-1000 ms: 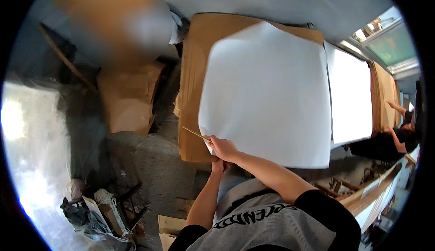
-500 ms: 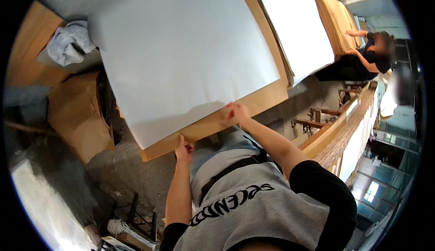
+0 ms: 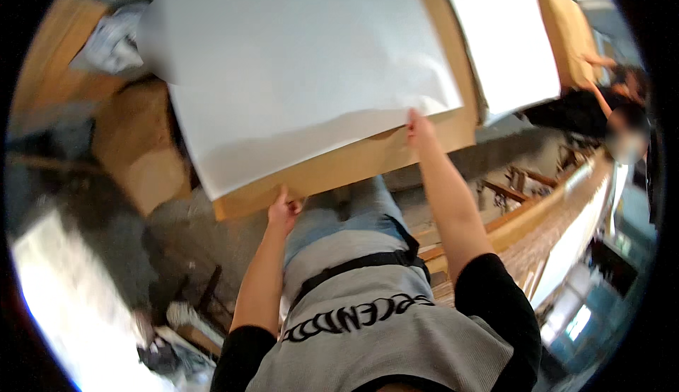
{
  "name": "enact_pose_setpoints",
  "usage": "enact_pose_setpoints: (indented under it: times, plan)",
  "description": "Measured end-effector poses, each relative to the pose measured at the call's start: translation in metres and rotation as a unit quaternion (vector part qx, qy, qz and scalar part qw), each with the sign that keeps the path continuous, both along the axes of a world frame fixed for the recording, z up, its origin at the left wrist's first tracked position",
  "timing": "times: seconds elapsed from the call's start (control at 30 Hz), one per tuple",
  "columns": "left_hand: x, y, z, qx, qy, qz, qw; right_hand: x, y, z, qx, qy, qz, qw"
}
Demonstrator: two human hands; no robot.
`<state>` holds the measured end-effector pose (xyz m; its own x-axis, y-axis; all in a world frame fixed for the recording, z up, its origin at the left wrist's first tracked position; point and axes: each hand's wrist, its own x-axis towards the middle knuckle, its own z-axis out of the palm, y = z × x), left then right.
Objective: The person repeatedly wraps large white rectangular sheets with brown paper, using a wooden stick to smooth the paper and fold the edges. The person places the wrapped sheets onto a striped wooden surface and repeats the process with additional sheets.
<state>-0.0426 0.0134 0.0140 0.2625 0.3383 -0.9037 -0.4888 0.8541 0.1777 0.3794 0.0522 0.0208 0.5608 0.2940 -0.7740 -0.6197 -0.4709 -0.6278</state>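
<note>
A large white sheet (image 3: 304, 59) lies on a brown board (image 3: 332, 169), whose bare border shows along the near and right sides. My right hand (image 3: 421, 130) is closed at the sheet's near edge, toward its right corner, and pinches it; the sheet is wrinkled and slightly raised there. At the board's near edge, further left, my left hand (image 3: 284, 211) is closed with the thumb on top and the fingers curled at the rim. The undersides of the fingers are hidden.
To the right lies another white sheet (image 3: 506, 38), with a brown stack (image 3: 566, 27) beyond it and a co-worker (image 3: 615, 105) alongside. A long wooden rack (image 3: 523, 215) runs at the right. Bent brown cardboard (image 3: 138, 148) and crumpled pale cloth (image 3: 117, 42) are at the left.
My right hand has moved right and away from me, along the white sheet's edge, and the sheet now wrinkles there. My left hand stays at the board's edge. The view has shifted.
</note>
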Motion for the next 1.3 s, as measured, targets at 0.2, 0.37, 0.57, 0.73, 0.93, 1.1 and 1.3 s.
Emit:
enact_pose_setpoints:
  times: [0.2, 0.37, 0.57, 0.73, 0.93, 1.1, 1.3]
  plan:
    - [-0.02, -0.009, 0.027, 0.026, -0.018, -0.07, 0.997, 0.023, -0.037, 0.018, 0.024, -0.032, -0.028, 0.999]
    - [-0.039, -0.025, 0.02, -0.015, 0.005, 0.108, 0.994, 0.049, -0.091, 0.024, 0.035, -0.043, -0.048, 0.997]
    - [-0.046, -0.015, 0.011, 0.009, 0.079, 0.226, 0.971, 0.057, -0.114, 0.024, 0.02, -0.052, -0.086, 0.995]
    - [-0.044, -0.002, 0.013, 0.039, 0.092, 0.233, 0.967, 0.064, -0.123, 0.013, 0.041, -0.01, -0.079, 0.996]
    - [-0.051, -0.007, 0.007, 0.037, 0.099, 0.238, 0.965, 0.056, -0.127, 0.012, 0.003, -0.041, -0.06, 0.997]
    - [-0.045, -0.001, 0.012, 0.009, 0.156, 0.236, 0.959, 0.059, -0.137, 0.021, 0.004, -0.006, -0.081, 0.997]
    - [-0.058, -0.007, -0.007, 0.034, 0.152, 0.237, 0.959, 0.025, -0.151, 0.057, -0.096, -0.171, -0.232, 0.953]
